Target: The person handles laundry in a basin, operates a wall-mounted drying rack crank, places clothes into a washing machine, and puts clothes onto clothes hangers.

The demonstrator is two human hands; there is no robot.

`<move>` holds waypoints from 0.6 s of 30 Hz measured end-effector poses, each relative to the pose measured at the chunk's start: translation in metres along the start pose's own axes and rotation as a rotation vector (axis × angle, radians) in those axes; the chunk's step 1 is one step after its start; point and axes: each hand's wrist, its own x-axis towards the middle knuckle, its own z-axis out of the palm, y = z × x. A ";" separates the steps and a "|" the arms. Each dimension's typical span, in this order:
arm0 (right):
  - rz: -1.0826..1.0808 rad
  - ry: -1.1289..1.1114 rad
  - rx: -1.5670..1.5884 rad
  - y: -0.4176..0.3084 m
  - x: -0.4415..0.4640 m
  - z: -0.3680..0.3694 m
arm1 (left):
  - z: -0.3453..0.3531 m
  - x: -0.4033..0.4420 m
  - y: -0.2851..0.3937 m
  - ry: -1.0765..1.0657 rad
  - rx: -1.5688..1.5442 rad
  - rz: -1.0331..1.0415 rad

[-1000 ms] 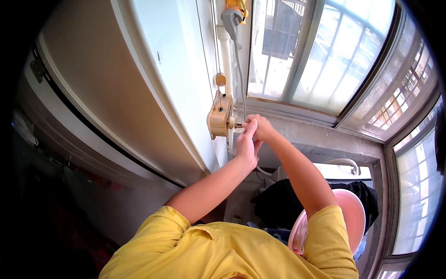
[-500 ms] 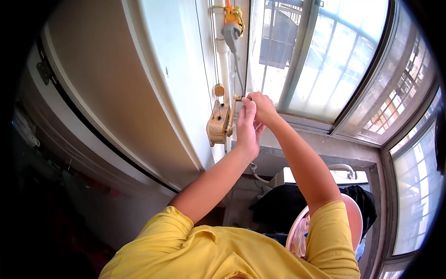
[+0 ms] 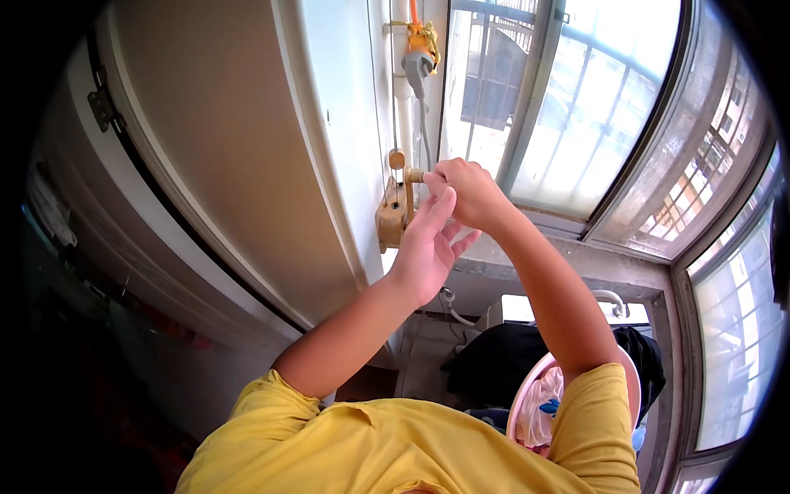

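A hand-crank winch (image 3: 392, 216) of brassy colour is fixed to the white wall, with thin cables running up from it past a small round pulley (image 3: 397, 159). My right hand (image 3: 471, 194) is closed round the outer end of its crank handle (image 3: 415, 175); the tip of the grip is hidden in the fingers. Just below and left of it, my left hand (image 3: 428, 247) is open, thumb up and fingers apart, partly covering the winch. Whether the two hands touch, I cannot tell.
A grey plug (image 3: 417, 62) with its cord hangs from an orange socket above the winch. Windows (image 3: 568, 123) rise on the right. Below are a pink basin (image 3: 629, 387) with clothes, dark cloth (image 3: 498, 362) and a white appliance (image 3: 517, 309). A door (image 3: 206, 148) stands left.
My left hand has dropped down and left, with its fingers spreading away from the right hand. My right hand stays at the crank handle. The view has shifted slightly.
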 end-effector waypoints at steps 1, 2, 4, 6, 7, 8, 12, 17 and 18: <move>-0.004 0.001 0.000 -0.002 -0.003 0.000 | 0.002 -0.007 0.002 0.000 0.001 0.003; -0.065 -0.036 -0.030 -0.003 -0.006 0.000 | 0.003 -0.015 0.003 -0.030 -0.018 -0.011; -0.126 -0.080 -0.055 -0.008 -0.014 0.002 | 0.004 -0.029 0.002 -0.053 -0.038 -0.029; -0.160 -0.163 -0.058 -0.017 -0.025 -0.001 | 0.004 -0.042 -0.001 -0.057 -0.126 -0.060; -0.159 -0.169 -0.054 -0.022 -0.032 -0.002 | 0.002 -0.048 -0.002 -0.052 -0.129 -0.063; -0.092 -0.195 0.037 -0.028 -0.039 -0.002 | 0.000 -0.055 -0.002 -0.070 -0.134 -0.071; -0.216 -0.313 -0.023 -0.030 -0.059 0.009 | -0.003 -0.082 -0.015 -0.036 -0.166 -0.136; 0.022 -0.353 0.147 -0.026 -0.076 0.031 | -0.011 -0.097 -0.027 0.013 -0.192 -0.197; -0.002 -0.379 0.128 -0.023 -0.078 0.036 | -0.011 -0.099 -0.029 0.036 -0.177 -0.224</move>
